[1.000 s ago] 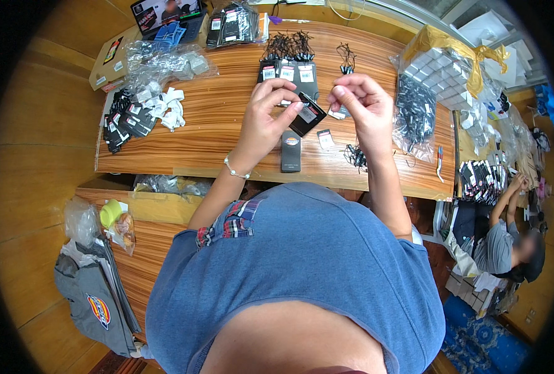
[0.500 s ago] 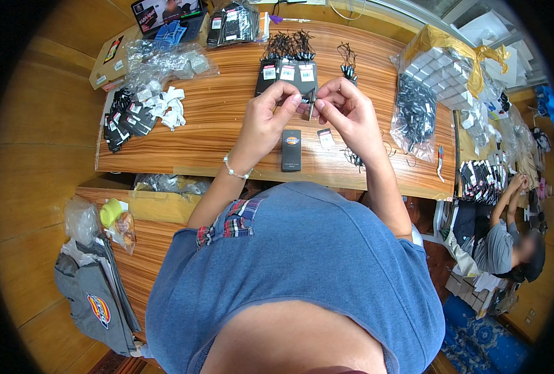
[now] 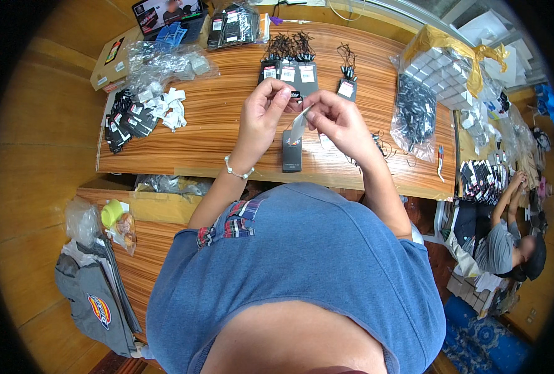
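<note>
– What's carrying everything in front of you?

– My desk (image 3: 221, 134), a long wooden one with striped grain.

– And directly on it?

– Just under my hands lies one dark tag (image 3: 292, 151), flat. Farther back is a row of dark tags with black strings (image 3: 289, 62). At my left sits a heap of black and white tags (image 3: 140, 112), with crumpled clear bags (image 3: 165, 62) behind it. At my right a clear bag of black pieces (image 3: 416, 115) lies beside a bag of white boxes (image 3: 445, 71)
</note>
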{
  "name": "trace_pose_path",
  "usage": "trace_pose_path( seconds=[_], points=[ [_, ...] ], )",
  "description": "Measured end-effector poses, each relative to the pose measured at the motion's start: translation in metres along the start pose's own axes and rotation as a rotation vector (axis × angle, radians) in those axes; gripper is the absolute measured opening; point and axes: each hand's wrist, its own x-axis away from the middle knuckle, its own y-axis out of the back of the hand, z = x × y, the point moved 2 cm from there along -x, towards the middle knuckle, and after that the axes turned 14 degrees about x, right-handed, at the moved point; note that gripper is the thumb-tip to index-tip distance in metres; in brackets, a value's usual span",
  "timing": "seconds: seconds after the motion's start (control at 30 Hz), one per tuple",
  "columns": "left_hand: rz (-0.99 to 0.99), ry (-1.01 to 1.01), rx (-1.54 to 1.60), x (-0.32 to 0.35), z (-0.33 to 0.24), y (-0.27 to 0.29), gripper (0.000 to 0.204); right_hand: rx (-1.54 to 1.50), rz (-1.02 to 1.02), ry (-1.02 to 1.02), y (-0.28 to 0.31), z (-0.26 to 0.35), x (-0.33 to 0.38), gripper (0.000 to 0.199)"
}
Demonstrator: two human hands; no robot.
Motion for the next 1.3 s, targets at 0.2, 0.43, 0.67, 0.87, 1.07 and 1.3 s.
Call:
trace_pose_path(
  seconds=[0.2,0.43,0.67,0.87,1.07,1.3],
  points=[
    [0.068,0.047,-0.023,0.001,0.002,0.001,0.016,-0.075,-0.061,0.034,0.008,0.011,0.0,0.019],
    [0.107,0.088,-0.077,0.001,0.001,-0.003,0.015,-0.097,-0.069,0.038,0.007,0.008,0.003,0.016],
    [0.11,0.123,-0.102,0.002,0.0,-0.005,0.015,-0.092,-0.075,0.038,0.009,0.007,0.005,0.015],
    [0.132,0.148,-0.086,0.001,0.001,-0.004,0.015,-0.154,-0.056,0.006,0.009,0.006,0.007,0.012],
    [0.16,0.215,-0.035,0.004,-0.004,-0.004,0.015,-0.407,0.02,0.033,0.001,-0.012,0.005,0.012],
    [0.187,0.265,-0.018,0.008,-0.005,-0.003,0.015,-0.459,0.08,-0.001,-0.002,-0.016,0.006,0.013]
  ],
)
